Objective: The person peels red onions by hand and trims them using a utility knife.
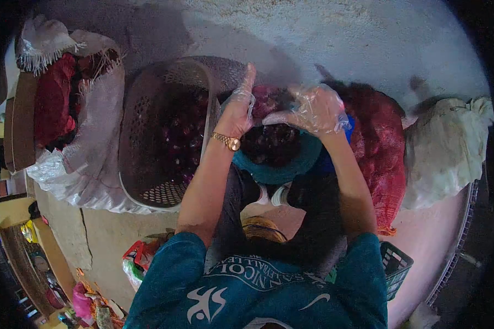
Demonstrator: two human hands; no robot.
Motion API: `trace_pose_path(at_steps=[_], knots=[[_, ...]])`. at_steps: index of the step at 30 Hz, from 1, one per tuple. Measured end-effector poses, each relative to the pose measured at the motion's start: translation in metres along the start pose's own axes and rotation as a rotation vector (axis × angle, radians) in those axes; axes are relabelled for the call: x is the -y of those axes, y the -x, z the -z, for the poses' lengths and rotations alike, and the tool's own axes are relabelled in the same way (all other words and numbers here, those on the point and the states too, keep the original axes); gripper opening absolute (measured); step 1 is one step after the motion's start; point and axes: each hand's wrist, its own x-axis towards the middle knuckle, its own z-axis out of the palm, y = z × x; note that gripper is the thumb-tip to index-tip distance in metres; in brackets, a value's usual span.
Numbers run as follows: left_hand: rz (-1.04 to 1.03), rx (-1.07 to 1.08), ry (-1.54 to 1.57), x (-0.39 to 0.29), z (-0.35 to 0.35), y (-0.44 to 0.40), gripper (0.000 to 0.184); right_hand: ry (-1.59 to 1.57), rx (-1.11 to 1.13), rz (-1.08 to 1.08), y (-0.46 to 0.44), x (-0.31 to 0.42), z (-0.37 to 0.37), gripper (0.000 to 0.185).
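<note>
My left hand (240, 108), with a gold watch (228, 141) at its wrist, is raised with fingers stretched out and nothing visible in it. A clear, thin plastic glove covers it. My right hand (317, 111), in a similar clear glove, is held open with its thumb pointing left. Both hands are apart above a teal basin (277, 172) between my knees. Dark purple bulbs that look like red onions (271, 143) fill the basin. A pinkish patch behind the hands is too dim to make out.
On the left stands a grey perforated plastic basket (127, 137) holding dark purple bulbs. Beyond it is an open white woven sack (96, 131). To the right are a full red mesh sack (376, 148) and a whitish sack (442, 148). A dark green crate (396, 266) sits near my right side.
</note>
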Motion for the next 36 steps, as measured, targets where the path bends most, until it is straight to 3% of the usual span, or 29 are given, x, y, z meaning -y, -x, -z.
trace_pose_path(at_steps=[5,10,13,21,26,30,33,35,36], knots=[[-0.017,0.002,-0.026,0.0,0.007,-0.004,0.061,-0.053,0.008,-0.041,-0.001,0.001,-0.006,0.073],[-0.11,-0.151,-0.039,0.002,-0.001,0.003,0.037,-0.007,0.057,-0.088,0.001,0.004,-0.006,0.074],[-0.072,-0.031,0.109,0.008,0.015,-0.014,0.03,0.009,0.058,-0.068,0.004,-0.004,-0.017,0.071],[-0.036,-0.002,0.136,0.009,0.019,-0.015,0.025,0.083,0.089,-0.068,0.007,-0.005,-0.015,0.064],[-0.046,-0.029,0.111,0.01,0.023,-0.018,0.025,0.022,0.179,-0.109,0.005,-0.001,-0.011,0.068],[-0.111,-0.03,0.095,0.01,0.019,-0.012,0.025,0.006,0.115,-0.06,0.004,0.002,-0.009,0.076],[-0.191,-0.021,0.108,0.007,0.013,-0.003,0.026,-0.162,0.214,-0.124,0.007,-0.004,-0.014,0.076],[-0.233,-0.013,0.101,0.004,0.01,-0.002,0.026,-0.453,-0.019,-0.329,0.015,-0.01,-0.031,0.061],[-0.223,-0.047,0.189,0.0,0.01,-0.002,0.025,-0.45,-0.018,-0.328,0.016,-0.014,-0.036,0.061]])
